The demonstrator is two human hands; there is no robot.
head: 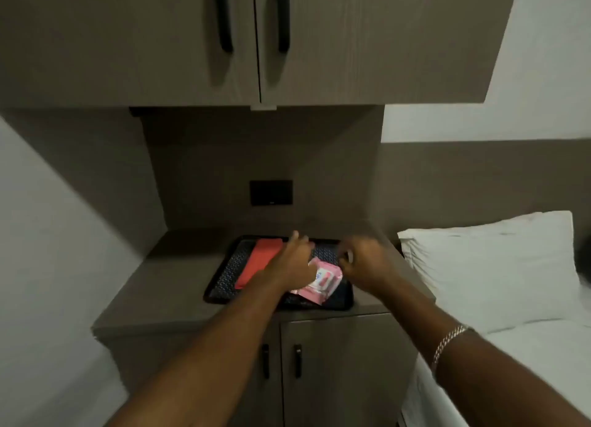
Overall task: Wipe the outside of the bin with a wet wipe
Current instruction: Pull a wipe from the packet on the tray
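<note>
I am only at the start; my left hand (295,260) rests on the pink wet-wipe pack (319,281), fingers spread, while my right hand (359,263) hovers just beside it, blurred, so I cannot tell its grip. The pack lies in the dark tray (224,286) on the bench (166,286) with a red cloth (259,262); no bin is in view, so all wiping remains.

I'm standing in a bedroom, likely a hotel room or a small flat. To my right lies a bed (518,340) with white sheets and a white pillow (489,263) against a padded headboard (479,183). Before me is built-in grey-brown joinery: an upper cupboard (256,39) with long black handles, a low cabinet (319,362), and a black wall socket (271,192) on the far panel.
</note>
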